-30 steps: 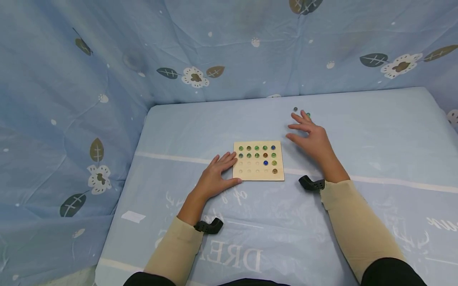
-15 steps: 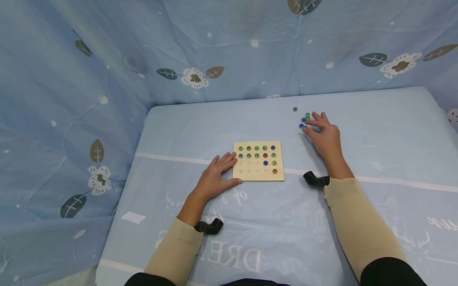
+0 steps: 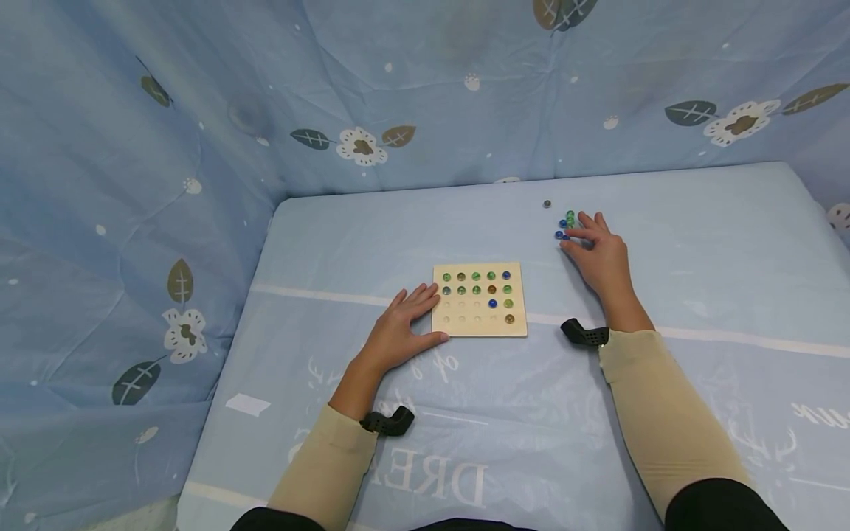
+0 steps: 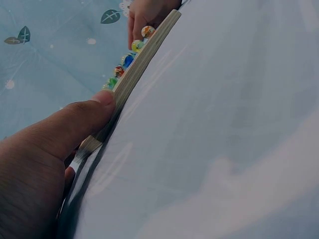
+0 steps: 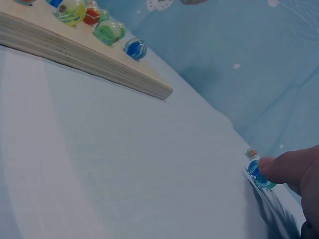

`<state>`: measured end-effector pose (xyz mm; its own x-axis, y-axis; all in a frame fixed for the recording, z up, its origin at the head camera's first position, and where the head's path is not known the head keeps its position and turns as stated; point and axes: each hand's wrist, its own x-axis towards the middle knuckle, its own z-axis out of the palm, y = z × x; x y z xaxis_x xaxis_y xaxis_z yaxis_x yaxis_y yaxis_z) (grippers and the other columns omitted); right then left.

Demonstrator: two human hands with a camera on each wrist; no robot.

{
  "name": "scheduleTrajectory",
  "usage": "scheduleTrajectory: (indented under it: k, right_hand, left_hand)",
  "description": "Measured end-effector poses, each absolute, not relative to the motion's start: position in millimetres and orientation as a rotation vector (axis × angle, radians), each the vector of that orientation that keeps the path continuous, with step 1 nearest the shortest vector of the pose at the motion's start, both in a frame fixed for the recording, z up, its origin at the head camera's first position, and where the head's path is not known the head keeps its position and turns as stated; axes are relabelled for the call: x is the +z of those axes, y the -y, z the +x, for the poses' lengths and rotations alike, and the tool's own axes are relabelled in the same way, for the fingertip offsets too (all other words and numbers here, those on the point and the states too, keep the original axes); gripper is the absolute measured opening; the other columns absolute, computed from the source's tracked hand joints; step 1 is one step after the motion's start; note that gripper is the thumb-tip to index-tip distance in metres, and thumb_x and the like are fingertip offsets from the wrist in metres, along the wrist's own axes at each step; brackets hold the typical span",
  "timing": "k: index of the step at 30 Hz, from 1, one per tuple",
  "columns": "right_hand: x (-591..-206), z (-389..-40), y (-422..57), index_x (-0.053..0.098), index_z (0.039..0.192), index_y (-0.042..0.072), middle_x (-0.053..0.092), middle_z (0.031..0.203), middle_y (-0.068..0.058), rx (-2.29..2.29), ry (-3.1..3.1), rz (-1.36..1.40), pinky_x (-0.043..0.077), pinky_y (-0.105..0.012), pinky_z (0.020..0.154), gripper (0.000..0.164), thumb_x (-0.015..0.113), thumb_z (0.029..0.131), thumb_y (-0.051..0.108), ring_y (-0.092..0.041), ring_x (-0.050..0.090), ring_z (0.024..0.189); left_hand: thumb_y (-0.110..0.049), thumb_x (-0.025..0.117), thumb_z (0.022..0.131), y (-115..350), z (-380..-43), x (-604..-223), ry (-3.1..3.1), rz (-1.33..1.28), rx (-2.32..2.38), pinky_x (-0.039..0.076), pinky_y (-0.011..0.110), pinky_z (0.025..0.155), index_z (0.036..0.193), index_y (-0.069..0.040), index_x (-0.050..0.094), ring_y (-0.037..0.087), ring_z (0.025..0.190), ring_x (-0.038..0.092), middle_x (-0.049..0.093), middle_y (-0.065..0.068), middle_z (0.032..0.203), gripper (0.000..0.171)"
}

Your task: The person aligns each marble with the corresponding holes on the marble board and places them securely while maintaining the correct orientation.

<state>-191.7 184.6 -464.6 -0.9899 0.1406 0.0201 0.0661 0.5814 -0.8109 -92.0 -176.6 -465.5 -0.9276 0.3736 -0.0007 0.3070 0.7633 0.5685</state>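
A square-cornered wooden board [image 3: 478,328] lies on the table with rows of small hollows, many holding glass marbles. My left hand [image 3: 401,328] rests at its left side, fingers straight along the left edge and thumb at the near left corner. In the left wrist view the thumb [image 4: 84,119] presses the board's side. Beyond the board to the right, my right hand [image 3: 600,258] is at a small cluster of loose marbles. Its thumb and forefinger tips come together around a blue marble [image 5: 254,168]; the other fingers stay extended. Green marbles [image 3: 570,215] lie beside them.
One dark marble [image 3: 547,203] lies apart, farther back. A pale blue cloth [image 3: 372,236] covers the table, and patterned fabric [image 3: 438,88] hangs behind and at the left. A white paper-like patch [image 3: 248,403] lies at the left.
My right hand has moved to the right, and its thumb and forefinger have drawn together at the blue marbles, uncovering more of the cluster. The left hand and board have stayed still.
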Motion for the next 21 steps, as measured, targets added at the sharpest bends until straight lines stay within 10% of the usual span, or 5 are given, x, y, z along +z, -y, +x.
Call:
scheduleTrajectory:
  k: [21]
  right_hand:
    - [-462.9,-189.5,-182.3,0.067,0.124,0.000,0.035,0.158,-0.005,1.336,2.769,-0.150,0.009,-0.050,0.125,0.035,0.066,0.095,0.020,-0.020,0.011,0.153]
  left_hand:
    - [-0.046,0.079,0.081,176.7,-93.0,-466.0,-2.845,0.570,0.901,0.014,0.038,0.126,0.148,-0.017,0.046,0.013,0.148,0.027,0.037,-0.007,0.156,0.080]
